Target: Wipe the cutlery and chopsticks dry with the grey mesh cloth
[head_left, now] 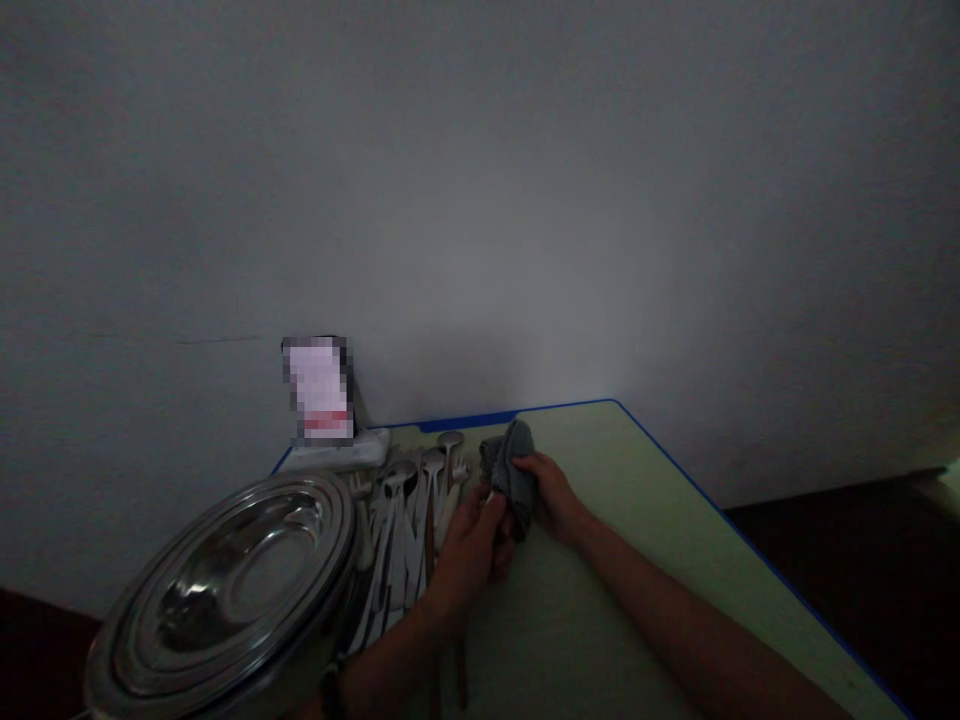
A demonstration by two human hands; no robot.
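My right hand [555,495] is closed on a grey-blue cloth [517,470], which is folded over and bunched up above the table. Close against it, my left hand [472,530] is closed with the thumb and fingers pinched together. A small pale bit of a thin thing shows at the left thumb, running toward the cloth; the rest is hidden, so its kind cannot be told. Left of my hands lies a spread of metal spoons [433,461], forks [460,470] and other cutlery, some with brown handles. My left forearm covers part of it.
A stack of large oval steel dishes [225,590] fills the left side of the table [615,600]. Behind it a phone [321,390] with a blurred screen stands on a white block [337,450] against the wall [480,200]. Blue trim runs along the table's edge.
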